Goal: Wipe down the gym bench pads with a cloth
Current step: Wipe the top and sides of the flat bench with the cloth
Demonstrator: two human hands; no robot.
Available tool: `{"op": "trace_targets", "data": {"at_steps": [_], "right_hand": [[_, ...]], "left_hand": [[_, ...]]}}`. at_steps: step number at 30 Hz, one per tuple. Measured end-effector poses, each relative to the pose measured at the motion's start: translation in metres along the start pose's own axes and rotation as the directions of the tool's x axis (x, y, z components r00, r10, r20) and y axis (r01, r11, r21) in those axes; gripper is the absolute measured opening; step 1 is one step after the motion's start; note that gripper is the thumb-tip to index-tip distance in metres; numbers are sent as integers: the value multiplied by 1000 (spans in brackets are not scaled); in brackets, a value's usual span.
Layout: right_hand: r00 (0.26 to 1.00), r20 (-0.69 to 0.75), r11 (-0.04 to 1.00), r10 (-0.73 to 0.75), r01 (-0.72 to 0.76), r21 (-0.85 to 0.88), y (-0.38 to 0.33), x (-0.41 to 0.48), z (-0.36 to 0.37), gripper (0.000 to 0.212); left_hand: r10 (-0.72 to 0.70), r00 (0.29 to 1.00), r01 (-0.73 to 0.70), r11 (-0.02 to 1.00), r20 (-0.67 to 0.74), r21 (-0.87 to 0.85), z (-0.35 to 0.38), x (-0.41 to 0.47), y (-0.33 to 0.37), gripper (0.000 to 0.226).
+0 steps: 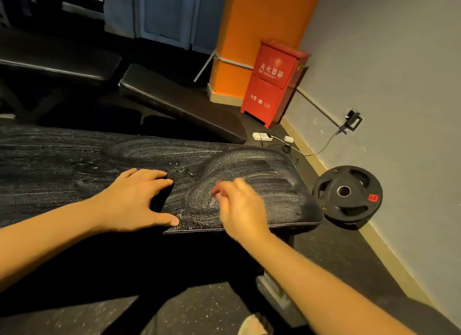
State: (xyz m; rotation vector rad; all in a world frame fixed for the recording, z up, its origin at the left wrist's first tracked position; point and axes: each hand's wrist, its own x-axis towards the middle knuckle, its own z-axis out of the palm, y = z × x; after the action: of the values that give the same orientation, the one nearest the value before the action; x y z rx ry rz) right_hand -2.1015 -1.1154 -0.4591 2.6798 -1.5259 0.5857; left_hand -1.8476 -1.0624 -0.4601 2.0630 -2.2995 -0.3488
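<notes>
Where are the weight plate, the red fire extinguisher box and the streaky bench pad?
weight plate (344,200): head view, hub below the centre hole.
fire extinguisher box (272,85): head view, middle of the front.
bench pad (249,165): head view, streaky top surface.

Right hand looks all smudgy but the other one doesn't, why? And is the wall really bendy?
Head view: the right hand is smeared by motion blur, while the left hand, resting on the bench pad, is sharp. Head view: the wide-angle lens bows the wall, so it only looks bendy. Head view: dim, warm light leaves the far bench nearly black.
</notes>
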Motion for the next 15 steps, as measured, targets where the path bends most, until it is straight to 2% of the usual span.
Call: {"op": "trace_targets", "data": {"at_steps": [2, 3, 4, 6, 7, 9, 10, 11, 13, 15], "right_hand": [[948, 96, 951, -304, 295, 98, -20, -25, 0, 23], [918, 93, 922, -384, 377, 87, -8, -31, -5, 26], [935, 67, 937, -348, 345, 52, 13, -31, -11, 26], [999, -17, 999, -33, 32, -26, 73, -16, -19, 24], [984, -65, 981, 168, -173, -86, 108, -5, -24, 25], [854, -160, 850, 496, -515, -113, 162, 9, -32, 25], [810, -198, 801, 552, -581, -144, 169, 13, -31, 24], [800, -220, 780, 559, -597, -187, 162, 15, -28, 22], [881, -214, 869, 422, -460, -179, 125, 10, -16, 22], [983, -97, 985, 157, -163, -55, 86, -10, -12, 22]], "left_hand": [[-5, 1000, 5, 1000, 0, 10, -2, 1, 3, 141], [-4, 1000, 4, 1000, 3, 9, -2, 2, 4, 141], [-2, 1000, 2, 1000, 3, 7, -2, 2, 4, 141], [-3, 1000, 2, 1000, 5, 2, -2, 2, 4, 136], [-4, 1000, 4, 1000, 15, 2, -2, 2, 4, 134], [-4, 1000, 4, 1000, 28, -7, -1, 1, 4, 136], [-5, 999, 5, 1000, 35, -12, -2, 2, 4, 138], [-5, 999, 6, 1000, 41, -12, -4, 3, 4, 141], [-3, 999, 3, 1000, 36, 5, -6, 5, 6, 141], [1, 1000, -2, 1000, 28, 19, -8, 7, 9, 137]]}}
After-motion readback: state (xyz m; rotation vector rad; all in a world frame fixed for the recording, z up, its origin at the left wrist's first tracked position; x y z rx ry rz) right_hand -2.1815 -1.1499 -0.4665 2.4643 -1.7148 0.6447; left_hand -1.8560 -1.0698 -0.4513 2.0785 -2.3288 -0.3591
